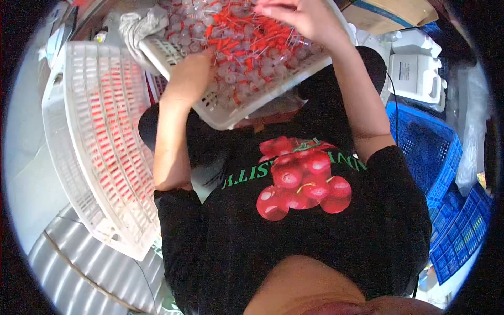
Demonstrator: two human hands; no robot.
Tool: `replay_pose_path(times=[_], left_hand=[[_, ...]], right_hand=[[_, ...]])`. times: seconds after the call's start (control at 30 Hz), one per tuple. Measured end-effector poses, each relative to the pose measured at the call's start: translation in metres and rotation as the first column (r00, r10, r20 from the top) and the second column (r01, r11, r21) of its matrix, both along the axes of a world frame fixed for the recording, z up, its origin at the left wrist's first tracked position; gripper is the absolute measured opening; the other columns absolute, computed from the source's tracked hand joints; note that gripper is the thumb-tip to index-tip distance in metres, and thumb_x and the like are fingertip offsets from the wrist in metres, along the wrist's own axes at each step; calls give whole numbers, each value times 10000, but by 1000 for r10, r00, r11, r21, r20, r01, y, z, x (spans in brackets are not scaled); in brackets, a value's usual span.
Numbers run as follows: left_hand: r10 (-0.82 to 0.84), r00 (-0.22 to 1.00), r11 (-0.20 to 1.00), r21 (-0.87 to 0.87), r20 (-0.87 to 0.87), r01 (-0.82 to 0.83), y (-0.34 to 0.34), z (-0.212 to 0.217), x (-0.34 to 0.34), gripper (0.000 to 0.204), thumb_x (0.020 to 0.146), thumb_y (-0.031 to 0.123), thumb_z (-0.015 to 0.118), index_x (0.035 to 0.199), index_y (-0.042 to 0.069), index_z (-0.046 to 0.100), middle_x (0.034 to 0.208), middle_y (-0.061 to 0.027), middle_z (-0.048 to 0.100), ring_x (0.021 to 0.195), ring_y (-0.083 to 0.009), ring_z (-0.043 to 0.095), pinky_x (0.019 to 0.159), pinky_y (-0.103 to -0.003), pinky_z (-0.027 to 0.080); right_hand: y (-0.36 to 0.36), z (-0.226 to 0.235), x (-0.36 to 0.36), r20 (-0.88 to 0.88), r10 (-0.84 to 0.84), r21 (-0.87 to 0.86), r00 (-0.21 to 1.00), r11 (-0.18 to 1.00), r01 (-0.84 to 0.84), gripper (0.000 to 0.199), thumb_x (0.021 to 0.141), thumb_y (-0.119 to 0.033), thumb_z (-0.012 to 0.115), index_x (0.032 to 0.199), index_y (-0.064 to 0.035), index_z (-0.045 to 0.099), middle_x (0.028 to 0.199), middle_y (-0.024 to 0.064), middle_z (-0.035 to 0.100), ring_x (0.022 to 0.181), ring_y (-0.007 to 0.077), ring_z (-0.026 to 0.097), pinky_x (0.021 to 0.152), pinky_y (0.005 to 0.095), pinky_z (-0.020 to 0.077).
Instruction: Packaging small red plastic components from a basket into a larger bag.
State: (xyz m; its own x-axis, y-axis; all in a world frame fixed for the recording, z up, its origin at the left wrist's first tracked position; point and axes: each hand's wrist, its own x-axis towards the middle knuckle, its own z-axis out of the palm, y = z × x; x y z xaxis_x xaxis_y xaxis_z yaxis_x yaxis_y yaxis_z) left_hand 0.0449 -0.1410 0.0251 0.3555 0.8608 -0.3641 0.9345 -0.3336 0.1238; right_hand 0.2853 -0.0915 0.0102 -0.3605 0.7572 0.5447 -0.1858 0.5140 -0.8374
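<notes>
A white plastic basket (231, 118) sits tilted in front of my torso, filled with small parts. Many are clear, rounded plastic pieces (231, 77) with red-orange bands. Heaped among them are red-orange pieces with thin pale stems (252, 39). My left hand (191, 79) reaches over the basket's left side; its fingertips go in among the parts, so what they hold, if anything, is hidden. Above the far right part of the heap is my right hand (310, 20), slightly blurred, fingers stretched leftward and apart, with nothing visible in them.
A large white slatted basket (113, 142) with red showing through stands at left, beside corrugated metal (58, 262). A crumpled grey cloth (142, 29) hangs by the basket. At right are white jugs (417, 79), blue crates (425, 152) and a cardboard box (391, 16).
</notes>
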Motion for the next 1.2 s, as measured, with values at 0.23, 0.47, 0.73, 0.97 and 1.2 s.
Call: replay_pose_path(times=[0.23,0.47,0.73,0.97,1.2], left_hand=[[-121,987,970,-225,-109,94,27,-60,6,191,784,155,526,917,28,577,852,-207,616,839,-356,602,740,-455,474],[15,999,947,-321,-40,-28,10,-142,0,176,760,56,503,871,-38,602,864,-243,606,867,-341,598,758,-427,484],[-120,991,974,-185,56,129,13,-133,8,160,738,34,524,862,-27,607,884,-253,591,933,-335,575,767,-438,484],[-166,985,947,-270,48,173,24,-150,5,153,727,55,514,804,-20,623,846,-222,606,821,-346,606,719,-434,499],[-200,980,974,-114,-14,198,31,-139,5,146,710,57,525,787,-10,630,802,-206,613,733,-346,622,678,-415,503]], right_hand=[[38,-71,-20,667,-237,155,706,971,179,68,785,-79,567,835,-35,581,753,122,621,739,250,607,661,360,469],[70,-100,-62,852,-228,146,471,968,205,123,756,-111,549,854,-71,612,807,157,619,782,320,608,672,422,484],[102,-137,-89,972,-148,108,181,971,213,168,760,-90,496,825,-16,632,858,181,625,830,343,613,701,449,493],[101,-164,-96,980,-146,115,132,970,215,188,731,-127,557,895,-69,627,907,163,624,847,313,614,696,442,492],[85,-115,-71,831,-224,80,510,954,288,239,684,-125,652,896,-33,588,904,150,627,797,296,622,635,386,493]])
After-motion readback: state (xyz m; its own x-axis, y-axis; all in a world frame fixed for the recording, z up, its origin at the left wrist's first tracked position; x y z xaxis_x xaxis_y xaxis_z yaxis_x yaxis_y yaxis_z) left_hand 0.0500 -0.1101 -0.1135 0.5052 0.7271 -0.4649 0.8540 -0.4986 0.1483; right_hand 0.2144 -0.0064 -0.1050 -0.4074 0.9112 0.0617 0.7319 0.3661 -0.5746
